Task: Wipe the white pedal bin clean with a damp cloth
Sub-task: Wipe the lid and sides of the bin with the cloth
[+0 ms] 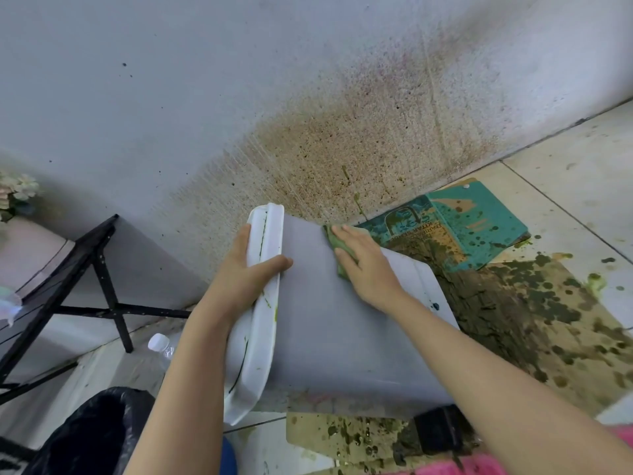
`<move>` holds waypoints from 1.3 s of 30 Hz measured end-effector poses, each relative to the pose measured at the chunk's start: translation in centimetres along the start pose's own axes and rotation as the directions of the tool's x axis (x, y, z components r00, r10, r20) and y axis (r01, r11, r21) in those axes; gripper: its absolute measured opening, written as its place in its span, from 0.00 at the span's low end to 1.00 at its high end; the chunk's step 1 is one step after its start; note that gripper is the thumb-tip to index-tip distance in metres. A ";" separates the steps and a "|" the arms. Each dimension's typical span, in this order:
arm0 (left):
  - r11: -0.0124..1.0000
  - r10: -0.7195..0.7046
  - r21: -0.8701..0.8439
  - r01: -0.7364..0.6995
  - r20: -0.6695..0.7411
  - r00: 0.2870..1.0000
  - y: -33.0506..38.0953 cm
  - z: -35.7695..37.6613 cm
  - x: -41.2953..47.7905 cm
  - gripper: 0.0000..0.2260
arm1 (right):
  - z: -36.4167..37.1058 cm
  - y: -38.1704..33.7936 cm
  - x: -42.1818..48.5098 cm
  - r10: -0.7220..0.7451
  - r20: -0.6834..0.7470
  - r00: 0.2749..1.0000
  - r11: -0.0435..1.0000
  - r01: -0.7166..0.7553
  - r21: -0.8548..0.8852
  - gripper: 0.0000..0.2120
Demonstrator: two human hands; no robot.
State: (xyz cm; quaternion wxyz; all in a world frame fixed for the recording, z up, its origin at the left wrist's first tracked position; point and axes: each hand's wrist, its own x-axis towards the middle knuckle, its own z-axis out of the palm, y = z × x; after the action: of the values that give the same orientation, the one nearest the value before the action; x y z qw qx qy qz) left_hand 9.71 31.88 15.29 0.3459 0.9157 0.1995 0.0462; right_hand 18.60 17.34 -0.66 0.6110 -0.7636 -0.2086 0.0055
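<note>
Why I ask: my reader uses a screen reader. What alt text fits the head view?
A white pedal bin lies tipped on its side while the right hand presses a green cloth against its wall and the left hand grips its lid. Green-brown splatter covers the cardboard beside it and the wall behind.

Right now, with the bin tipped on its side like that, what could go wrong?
1. The left hand grips only the lid; if the lid swings, the bin could slip while the right hand presses the cloth on it.
2. The bin lies beside the green-brown muck on the cardboard, so a slide might dirty it again.
</note>
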 end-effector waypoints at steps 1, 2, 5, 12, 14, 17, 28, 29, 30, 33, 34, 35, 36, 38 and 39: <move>1.000 0.003 -0.002 -0.003 0.005 1.000 0.1 0.0 0.0 0.34 | -0.8 1.7 0.3 0.053 -0.025 0.998 0.999 -0.053 -0.002 0.22; 1.000 0.005 -0.007 -0.005 0.012 1.000 0.3 0.1 -0.1 0.34 | -1.7 3.4 0.2 0.117 -0.049 0.992 0.993 -0.117 0.003 0.22; 1.000 0.013 -0.013 -0.012 0.031 0.999 0.6 0.3 0.0 0.38 | -4.0 7.7 -2.8 0.304 -0.099 0.947 0.953 -0.303 0.021 0.21; 1.000 0.026 0.016 -0.027 0.029 0.999 0.8 0.6 0.5 0.38 | -2.3 3.6 -12.4 0.365 -0.247 0.898 0.930 -0.365 0.045 0.20; 0.999 0.025 0.019 -0.026 0.030 0.999 0.8 0.7 0.5 0.38 | -0.9 -0.5 -14.1 0.269 -0.263 0.926 0.962 -0.271 0.030 0.20; 1.000 0.010 0.025 -0.010 0.034 0.999 0.9 0.6 0.4 0.42 | 1.7 -7.5 -14.1 0.046 -0.174 0.984 0.998 -0.039 0.042 0.19; 0.998 -0.010 -0.062 0.013 0.039 0.999 -1.0 -0.6 -0.1 0.35 | 2.6 1.0 -21.2 -0.004 -0.333 0.943 0.985 -0.055 -0.166 0.21; 0.997 -0.012 -0.073 0.015 0.037 0.999 -1.2 -0.7 0.0 0.34 | 1.8 2.7 -21.2 0.080 -0.369 0.926 0.982 -0.136 -0.128 0.20; 0.996 -0.014 -0.082 0.017 0.034 0.999 -1.3 -0.7 0.0 0.33 | 0.9 4.0 -20.8 0.175 -0.409 0.895 0.973 -0.221 -0.068 0.19; 0.995 -0.002 -0.099 0.005 0.030 1.000 -1.1 -0.4 0.1 0.30 | -1.2 5.4 -17.6 0.424 -0.489 0.762 0.894 -0.440 0.091 0.16; 0.995 -0.001 -0.098 0.003 0.028 1.000 -0.9 -0.3 0.1 0.31 | -1.5 5.2 -16.3 0.483 -0.484 0.730 0.860 -0.500 0.104 0.16; 0.996 0.003 -0.093 0.000 0.025 1.000 -0.7 -0.1 0.2 0.31 | -1.5 4.7 -15.0 0.520 -0.466 0.716 0.834 -0.543 0.095 0.17; 0.996 0.010 -0.085 -0.008 0.023 1.000 -0.5 0.0 0.3 0.31 | -1.4 3.8 -13.9 0.518 -0.443 0.732 0.834 -0.548 0.069 0.17; 0.997 0.025 -0.070 -0.023 0.029 0.999 -0.3 0.2 0.3 0.30 | -0.5 1.2 -12.4 0.418 -0.391 0.820 0.892 -0.451 0.007 0.18; 0.997 0.026 -0.071 -0.024 0.030 0.999 -0.2 0.2 0.3 0.30 | 0.1 -0.4 -12.0 0.346 -0.357 0.868 0.927 -0.376 -0.016 0.18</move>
State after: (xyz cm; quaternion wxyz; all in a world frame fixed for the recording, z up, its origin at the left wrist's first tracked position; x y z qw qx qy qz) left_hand 9.96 32.01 14.98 0.3805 0.9059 0.1810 0.0433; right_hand 7.46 13.64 -3.24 0.5934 -0.8030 0.0490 -0.0243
